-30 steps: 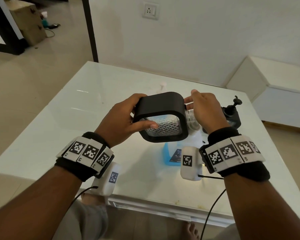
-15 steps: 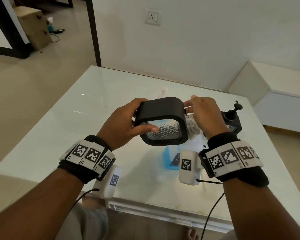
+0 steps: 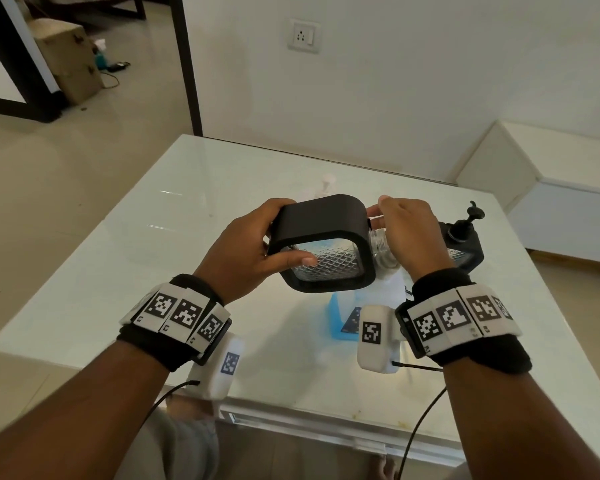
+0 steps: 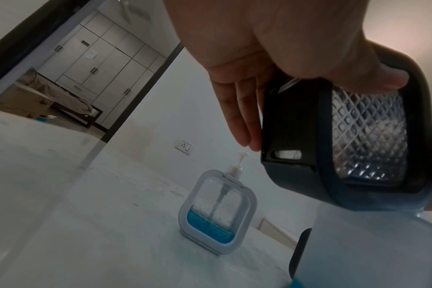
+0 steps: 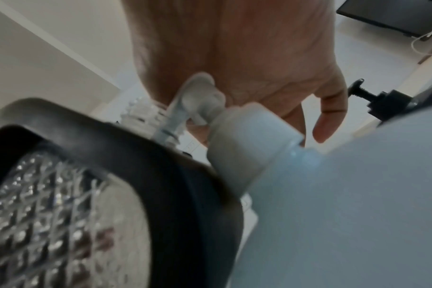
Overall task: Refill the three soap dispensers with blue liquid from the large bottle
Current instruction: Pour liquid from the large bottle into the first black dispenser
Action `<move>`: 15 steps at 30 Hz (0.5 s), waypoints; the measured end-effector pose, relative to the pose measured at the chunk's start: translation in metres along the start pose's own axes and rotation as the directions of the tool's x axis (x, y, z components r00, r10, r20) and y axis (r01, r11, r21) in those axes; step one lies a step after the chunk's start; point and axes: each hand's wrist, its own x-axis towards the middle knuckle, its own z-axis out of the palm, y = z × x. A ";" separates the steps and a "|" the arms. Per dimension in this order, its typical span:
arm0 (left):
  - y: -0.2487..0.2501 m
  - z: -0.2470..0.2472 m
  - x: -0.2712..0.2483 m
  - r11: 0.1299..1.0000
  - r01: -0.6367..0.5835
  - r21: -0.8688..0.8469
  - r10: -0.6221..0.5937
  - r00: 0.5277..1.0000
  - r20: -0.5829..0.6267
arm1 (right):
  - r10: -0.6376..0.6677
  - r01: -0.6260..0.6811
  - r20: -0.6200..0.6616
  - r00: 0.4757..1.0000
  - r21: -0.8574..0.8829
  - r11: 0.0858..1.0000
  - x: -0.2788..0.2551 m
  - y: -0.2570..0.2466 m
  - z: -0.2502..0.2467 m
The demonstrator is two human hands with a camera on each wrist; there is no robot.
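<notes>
My left hand [image 3: 257, 251] grips a black-framed dispenser [image 3: 321, 244] with a clear diamond-cut body, tipped on its side above the table. Its bare threaded neck [image 3: 378, 240] points right, with no pump on it. Thumb and forefinger of my right hand [image 3: 400, 230] pinch at the frame's corner beside that neck. The large bottle [image 3: 343, 317] of blue liquid stands under my hands, and its white cap [image 5: 247, 148] is close to my right palm. A white dispenser [image 4: 217, 214] holds a little blue liquid. A second black dispenser [image 3: 461, 244] with its pump on stands at the right.
The glass table [image 3: 153, 271] has bare surface to the left and at the front. A white wall with a socket [image 3: 303, 36] lies behind the table. A low white cabinet [image 3: 551, 188] stands at the right.
Both hands keep the black dispenser in almost the same pose. Only the head view has shifted a little.
</notes>
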 end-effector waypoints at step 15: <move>0.000 0.001 0.000 1.000 0.004 -0.009 -0.004 1.000 -0.001 | 0.013 -0.014 -0.032 0.999 -0.043 0.999 -0.004 -0.001 0.004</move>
